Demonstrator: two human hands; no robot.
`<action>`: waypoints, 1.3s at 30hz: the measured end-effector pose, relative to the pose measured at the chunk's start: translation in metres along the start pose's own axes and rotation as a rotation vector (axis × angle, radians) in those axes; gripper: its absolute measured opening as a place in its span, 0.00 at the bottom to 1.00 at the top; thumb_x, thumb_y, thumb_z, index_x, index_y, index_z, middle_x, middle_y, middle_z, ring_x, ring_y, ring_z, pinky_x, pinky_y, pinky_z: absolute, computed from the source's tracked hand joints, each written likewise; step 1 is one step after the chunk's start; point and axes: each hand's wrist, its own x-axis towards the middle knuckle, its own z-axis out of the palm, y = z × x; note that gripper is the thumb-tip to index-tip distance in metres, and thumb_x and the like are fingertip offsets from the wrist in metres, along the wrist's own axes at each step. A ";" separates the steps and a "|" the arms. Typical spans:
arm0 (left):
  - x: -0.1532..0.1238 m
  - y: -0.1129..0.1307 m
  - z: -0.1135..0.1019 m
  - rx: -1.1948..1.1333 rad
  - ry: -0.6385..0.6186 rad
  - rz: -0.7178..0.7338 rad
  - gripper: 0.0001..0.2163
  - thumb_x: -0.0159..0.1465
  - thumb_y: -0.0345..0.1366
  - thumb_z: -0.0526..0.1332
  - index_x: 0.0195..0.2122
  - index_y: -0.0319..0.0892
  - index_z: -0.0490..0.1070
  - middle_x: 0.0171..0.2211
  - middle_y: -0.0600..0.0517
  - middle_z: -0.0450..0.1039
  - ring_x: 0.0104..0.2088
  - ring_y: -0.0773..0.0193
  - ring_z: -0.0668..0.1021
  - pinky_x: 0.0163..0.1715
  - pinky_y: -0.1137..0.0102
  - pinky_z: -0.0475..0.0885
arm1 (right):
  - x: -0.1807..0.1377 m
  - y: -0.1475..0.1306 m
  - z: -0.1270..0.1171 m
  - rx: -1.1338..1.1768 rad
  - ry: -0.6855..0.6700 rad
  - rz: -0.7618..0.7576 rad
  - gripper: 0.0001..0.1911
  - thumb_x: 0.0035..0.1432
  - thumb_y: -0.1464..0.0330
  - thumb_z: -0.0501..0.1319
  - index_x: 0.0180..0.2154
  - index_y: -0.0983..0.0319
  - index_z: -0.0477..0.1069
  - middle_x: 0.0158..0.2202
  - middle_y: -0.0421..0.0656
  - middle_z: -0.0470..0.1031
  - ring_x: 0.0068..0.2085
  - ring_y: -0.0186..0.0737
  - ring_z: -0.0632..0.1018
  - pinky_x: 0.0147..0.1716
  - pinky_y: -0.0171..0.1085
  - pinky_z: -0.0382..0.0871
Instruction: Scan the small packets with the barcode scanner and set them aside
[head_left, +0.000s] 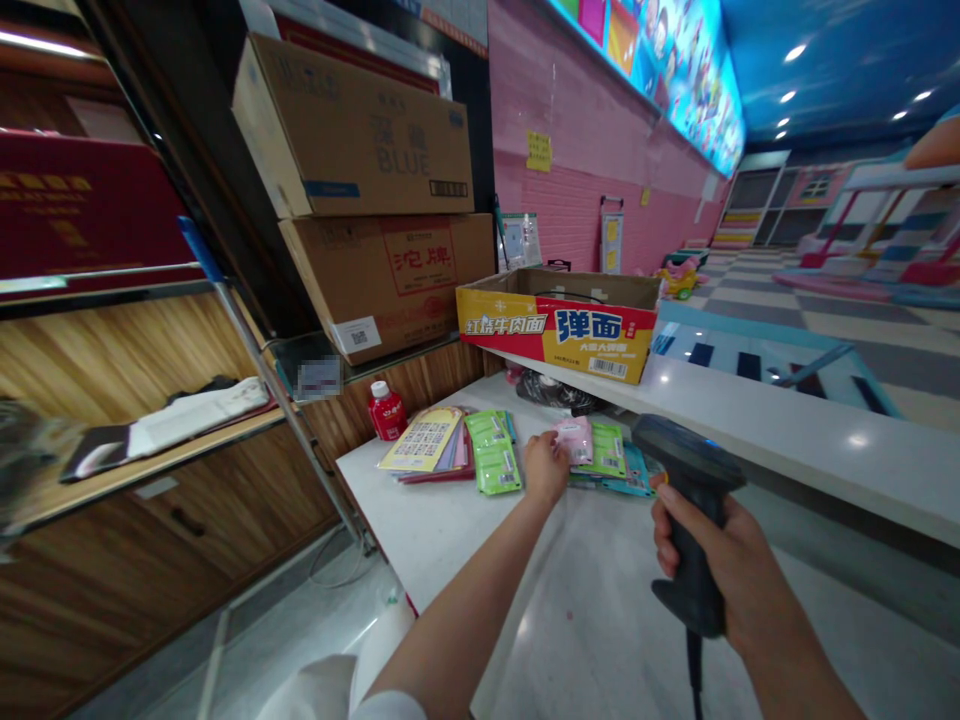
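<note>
My right hand (pixel 731 560) is wrapped round the grip of a black handheld barcode scanner (pixel 694 520), its head tilted over the table and its cable running down. Farther to the left, my left hand (pixel 547 468) has curled fingers at the edge of a small pink packet (pixel 576 440) and appears to pinch it. That packet lies over green packets (pixel 606 450), with a blue packet (pixel 634 470) at their right. Left of this hand lies another pile of green packets (pixel 495 455). Beside it are a yellow card (pixel 424 438) on several papers and a red bottle (pixel 387 410) with a white cap.
A yellow and red noodle carton (pixel 555 325) sits on a raised white ledge (pixel 795 430) behind the table (pixel 420 510). Two brown cardboard boxes (pixel 390 130) are stacked at the left. A blue-topped pole (pixel 255 350) leans beside a wooden cabinet (pixel 150 560). A black bundle (pixel 555 392) lies under the ledge.
</note>
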 end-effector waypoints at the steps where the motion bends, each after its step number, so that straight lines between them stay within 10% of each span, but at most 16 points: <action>1: 0.000 0.000 0.000 0.004 0.000 0.004 0.16 0.57 0.29 0.57 0.46 0.36 0.73 0.40 0.40 0.73 0.39 0.56 0.76 0.46 0.63 0.68 | -0.001 0.000 0.001 -0.002 0.002 -0.003 0.22 0.43 0.57 0.72 0.35 0.61 0.69 0.19 0.34 0.69 0.15 0.29 0.66 0.12 0.30 0.62; 19: -0.001 0.013 -0.012 0.189 -0.083 -0.100 0.09 0.58 0.36 0.61 0.39 0.41 0.76 0.42 0.45 0.73 0.43 0.59 0.75 0.47 0.68 0.67 | 0.001 0.002 -0.001 -0.022 -0.014 -0.012 0.23 0.42 0.56 0.72 0.35 0.61 0.69 0.18 0.34 0.69 0.15 0.29 0.67 0.12 0.30 0.62; 26: 0.009 0.019 -0.019 0.233 -0.053 -0.381 0.33 0.43 0.41 0.73 0.48 0.36 0.64 0.47 0.36 0.71 0.48 0.47 0.74 0.45 0.63 0.67 | 0.002 0.002 -0.001 0.002 -0.008 -0.010 0.24 0.41 0.56 0.73 0.35 0.61 0.69 0.18 0.34 0.69 0.14 0.29 0.67 0.12 0.30 0.62; 39: 0.024 0.005 -0.027 -0.455 0.180 -0.419 0.34 0.41 0.23 0.69 0.50 0.39 0.60 0.33 0.53 0.70 0.34 0.62 0.76 0.35 0.69 0.70 | -0.002 -0.002 0.001 -0.014 0.001 -0.024 0.23 0.41 0.56 0.73 0.34 0.62 0.69 0.18 0.35 0.69 0.15 0.30 0.67 0.12 0.30 0.62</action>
